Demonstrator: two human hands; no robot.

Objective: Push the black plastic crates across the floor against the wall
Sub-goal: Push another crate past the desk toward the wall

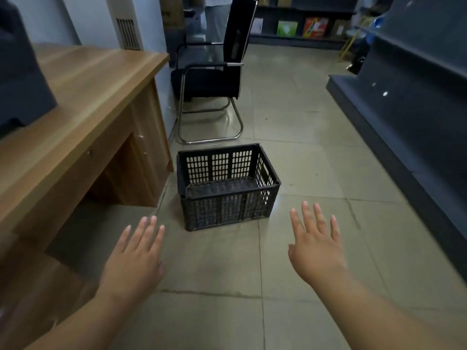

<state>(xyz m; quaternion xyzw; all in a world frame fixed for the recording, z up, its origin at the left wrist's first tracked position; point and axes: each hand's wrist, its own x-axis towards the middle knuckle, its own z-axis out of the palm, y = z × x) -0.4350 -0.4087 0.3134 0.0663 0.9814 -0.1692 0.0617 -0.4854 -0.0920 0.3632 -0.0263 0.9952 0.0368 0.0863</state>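
One black plastic crate (227, 210) with slotted walls stands upright and empty on the tiled floor, just right of the wooden desk. My left hand (135, 256) is stretched out flat, fingers apart, short of the crate's near left corner. My right hand (316, 246) is also flat with spread fingers, to the right of the crate's near right corner. Neither hand touches the crate. Both hold nothing.
A wooden desk (83, 102) fills the left side. A black chair (214, 79) with a chrome frame stands just behind the crate by the white wall (149, 29). Dark shelving (404, 97) runs along the right; shelves with boxes (303, 26) stand at the back.
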